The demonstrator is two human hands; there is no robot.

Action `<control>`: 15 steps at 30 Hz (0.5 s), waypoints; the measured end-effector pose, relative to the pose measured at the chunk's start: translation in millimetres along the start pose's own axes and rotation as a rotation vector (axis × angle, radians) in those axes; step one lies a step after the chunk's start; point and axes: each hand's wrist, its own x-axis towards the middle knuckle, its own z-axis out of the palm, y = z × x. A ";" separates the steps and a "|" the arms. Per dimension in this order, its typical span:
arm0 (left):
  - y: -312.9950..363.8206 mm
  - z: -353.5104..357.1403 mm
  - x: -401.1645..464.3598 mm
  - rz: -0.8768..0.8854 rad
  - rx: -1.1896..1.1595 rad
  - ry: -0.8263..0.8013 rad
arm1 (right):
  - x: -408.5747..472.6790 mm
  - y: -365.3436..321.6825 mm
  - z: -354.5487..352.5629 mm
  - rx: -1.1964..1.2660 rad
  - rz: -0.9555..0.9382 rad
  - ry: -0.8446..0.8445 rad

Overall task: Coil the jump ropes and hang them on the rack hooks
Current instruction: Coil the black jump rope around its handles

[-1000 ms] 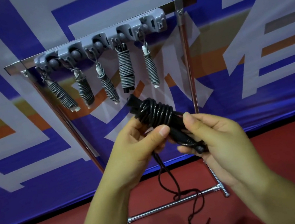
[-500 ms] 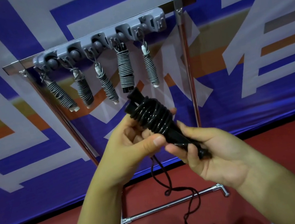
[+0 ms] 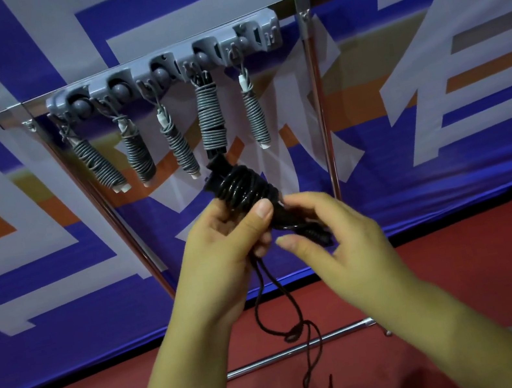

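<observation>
Hands meet just below the rack (image 3: 317,87), both on one black rope (image 3: 243,187). That rope is wound in tight glossy turns around its handles, the bundle tilted with its upper end pointing up toward the rack. The left hand (image 3: 223,250) is closed around the bundle's middle, thumb pressed across the coils. The right hand (image 3: 333,231) pinches the bundle's lower end between thumb and fingers. A loose black cord (image 3: 300,329) hangs from the bundle, looping down in front of the rack's bottom bar. On the rack's grey hook strip (image 3: 164,69), five grey ropes (image 3: 210,116) hang coiled side by side, the fourth from the left directly above the black bundle.
</observation>
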 end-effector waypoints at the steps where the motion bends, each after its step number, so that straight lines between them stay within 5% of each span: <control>1: 0.6 2.8 -1.1 -0.027 -0.065 -0.026 | 0.7 1.4 1.8 -0.016 -0.022 0.016; 15: 8.1 -22.4 8.5 -0.164 -0.196 -0.340 | 12.5 -24.6 -10.2 0.600 0.342 -0.028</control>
